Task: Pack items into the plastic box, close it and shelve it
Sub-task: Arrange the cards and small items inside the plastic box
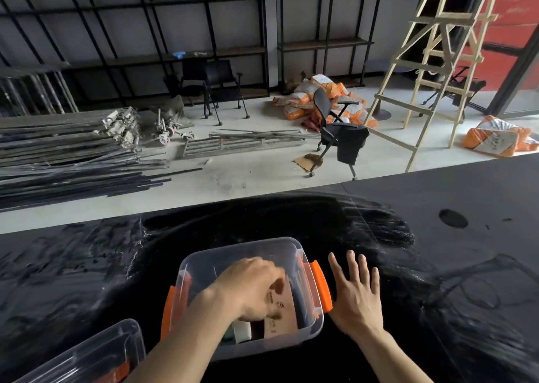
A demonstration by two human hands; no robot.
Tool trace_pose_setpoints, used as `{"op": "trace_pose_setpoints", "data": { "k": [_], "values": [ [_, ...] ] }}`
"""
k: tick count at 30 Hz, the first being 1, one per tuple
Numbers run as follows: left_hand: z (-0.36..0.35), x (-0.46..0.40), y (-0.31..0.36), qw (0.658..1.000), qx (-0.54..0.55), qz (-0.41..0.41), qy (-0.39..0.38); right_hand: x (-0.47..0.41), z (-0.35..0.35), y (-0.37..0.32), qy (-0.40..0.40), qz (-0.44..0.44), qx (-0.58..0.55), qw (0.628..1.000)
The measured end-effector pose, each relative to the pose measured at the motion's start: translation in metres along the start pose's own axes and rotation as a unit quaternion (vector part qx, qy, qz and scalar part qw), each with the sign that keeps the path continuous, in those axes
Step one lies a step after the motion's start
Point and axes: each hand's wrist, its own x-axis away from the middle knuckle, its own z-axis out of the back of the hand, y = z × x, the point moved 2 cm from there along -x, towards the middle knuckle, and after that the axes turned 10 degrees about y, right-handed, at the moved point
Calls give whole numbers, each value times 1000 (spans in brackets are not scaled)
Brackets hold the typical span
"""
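Note:
A clear plastic box [233, 254] with orange latches [320, 286] on both sides stands open on the black table, near me. Inside lie a brown cardboard packet [284, 309], a white item [242, 330] and other things I cannot make out. My left hand [250, 286] reaches down into the box, fingers curled over the brown packet; whether it grips it is unclear. My right hand [357, 292] rests flat on the table just right of the box, fingers spread, beside the right orange latch.
A clear lid [87, 353] with an orange latch lies at the lower left. The black table [437, 266] has a round hole [453, 218] at the right. Beyond its far edge are metal bars, chairs, a wooden ladder [431, 61], orange sacks and black shelving [175, 47].

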Motion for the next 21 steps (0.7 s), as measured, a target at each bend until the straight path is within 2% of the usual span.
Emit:
{"op": "trace_pose_setpoints", "data": {
  "k": [1, 3, 6, 9, 12, 14, 18, 21],
  "values": [
    [6, 2, -6, 1000, -2, -7, 25, -10, 8, -5, -5, -17, -34, 999],
    [7, 8, -15, 999, -36, -16, 28, -23, 30, -16, 36, -50, -119, 991],
    [-7, 30, -31, 997, -73, -14, 10, -28, 66, -67, 97, 7, -231, 968],
    [-24, 26, -32, 998, -66, 1, -25, -31, 81, -81, 71, 30, -297, 952],
    [-42, 21, -33, 995, -78, 5, -68, -24, 81, -88, 70, 69, -276, 956],
    [-47, 20, -34, 994, -77, 14, -69, -18, 72, -95, 33, 101, -223, 969],
    [-29, 29, -30, 997, -56, 42, -11, -10, 50, -91, -28, 133, -103, 985],
    [-12, 46, -37, 996, -84, -4, 41, -8, 48, -92, -21, 135, -76, 988]
  ]
}}
